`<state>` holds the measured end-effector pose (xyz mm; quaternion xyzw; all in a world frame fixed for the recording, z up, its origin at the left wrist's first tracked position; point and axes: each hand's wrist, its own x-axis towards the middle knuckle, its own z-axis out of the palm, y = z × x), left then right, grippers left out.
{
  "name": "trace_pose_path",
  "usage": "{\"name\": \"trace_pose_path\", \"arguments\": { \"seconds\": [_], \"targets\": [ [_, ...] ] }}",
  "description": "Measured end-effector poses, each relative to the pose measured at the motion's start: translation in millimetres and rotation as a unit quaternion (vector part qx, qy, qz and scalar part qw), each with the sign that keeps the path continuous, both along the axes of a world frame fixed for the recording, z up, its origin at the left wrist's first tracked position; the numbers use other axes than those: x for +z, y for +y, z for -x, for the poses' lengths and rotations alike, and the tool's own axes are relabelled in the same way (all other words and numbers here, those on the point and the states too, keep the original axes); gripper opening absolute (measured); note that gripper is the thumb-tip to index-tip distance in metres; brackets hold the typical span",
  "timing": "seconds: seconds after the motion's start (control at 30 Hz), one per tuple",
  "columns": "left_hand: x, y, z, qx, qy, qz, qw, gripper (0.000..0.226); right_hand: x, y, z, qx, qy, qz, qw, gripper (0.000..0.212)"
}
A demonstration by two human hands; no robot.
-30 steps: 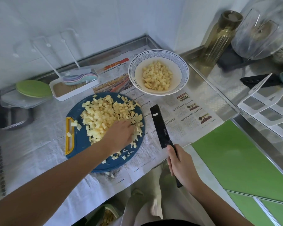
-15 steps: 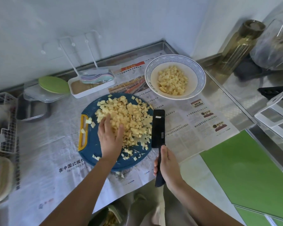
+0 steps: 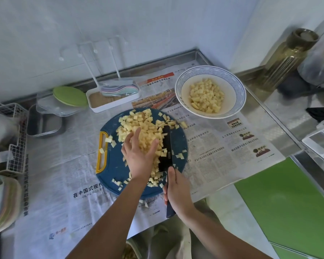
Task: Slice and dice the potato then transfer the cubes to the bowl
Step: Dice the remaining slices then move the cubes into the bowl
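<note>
Bracketing the heap of potato cubes (image 3: pixel 144 133) from both sides: left hand (image 3: pixel 138 156) lies flat and spread on the pile's near-left flank, holding nothing; right hand (image 3: pixel 178 191) is wrapped around the handle of the black knife (image 3: pixel 166 146). Blade runs away from the person, pressed against the pile's right edge. Cubes sit between palm and blade on the blue cutting board (image 3: pixel 110 165). Bowl (image 3: pixel 232 85) stands beyond and to the right, apart from the board, nearer the knife hand, already part-filled. Cubes pale yellow, small, uneven, moist-looking; strays scattered at the board's near rim and on the newspaper (image 3: pixel 223 146). Likely next: scoop onto blade, carry right.
</note>
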<state>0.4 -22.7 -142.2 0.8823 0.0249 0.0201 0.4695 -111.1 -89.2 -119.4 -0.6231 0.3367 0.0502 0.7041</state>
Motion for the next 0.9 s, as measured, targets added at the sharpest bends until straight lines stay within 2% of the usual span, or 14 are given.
{"name": "trace_pose_path", "arguments": {
  "seconds": [0.33,0.57,0.9],
  "targets": [
    [8.3,-5.7,-0.8,0.059,-0.005,0.087,0.994,0.058,-10.0,11.1,-6.2,0.137,-0.041,0.218,0.965,0.027],
    [12.1,-8.4,2.2,0.084,-0.036,0.127,0.988,0.037,-9.1,7.8,-2.1,0.163,-0.048,0.226,0.959,0.026],
    [24.5,-12.9,-0.8,0.104,-0.073,0.124,0.984,0.034,7.6,-5.1,-6.6,0.183,-0.065,0.225,0.955,0.027]
  ]
}}
